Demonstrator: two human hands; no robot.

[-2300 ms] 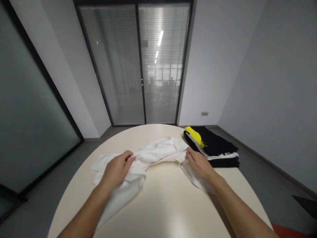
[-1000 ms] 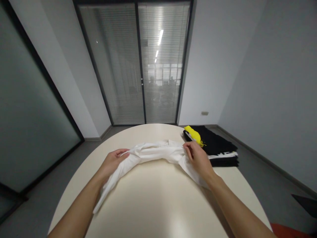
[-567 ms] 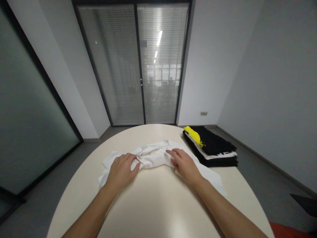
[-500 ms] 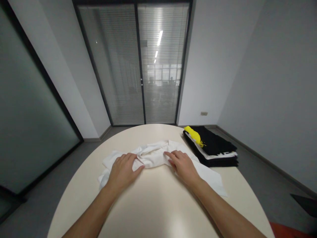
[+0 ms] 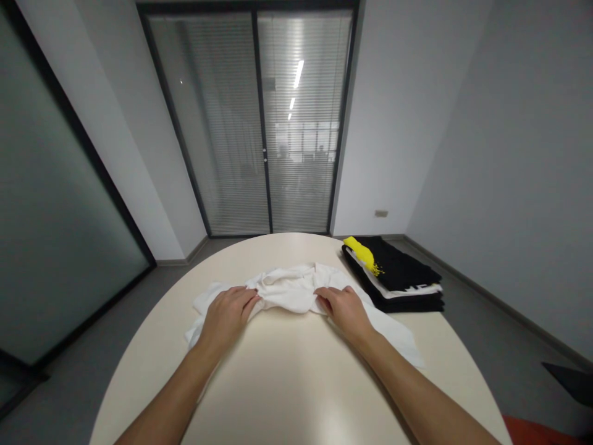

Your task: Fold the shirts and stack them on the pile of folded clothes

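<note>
A crumpled white garment [image 5: 290,290] lies across the far half of the round table, its kind not clear from its folds. My left hand [image 5: 229,312] grips the garment's near edge left of the middle, thumb and fingers pinched together. On the right, my right hand [image 5: 345,309] pinches the same cloth, with its fingers curled in. Between the two hands the fabric bunches into loose folds. Parts of the cloth spread out past both wrists, and some of it is hidden under my hands.
At the table's right back edge sits a stack of folded clothes [image 5: 403,266], black and white with a yellow print. The pale round table [image 5: 287,383] has a curved edge. Behind it stands a glass door [image 5: 301,185] with blinds. Something red [image 5: 528,429] shows at the lower right.
Both hands have closed on the cloth: the left thumb has drawn in to the fingers, and the right index finger has curled in. The folds between them have shifted slightly.
</note>
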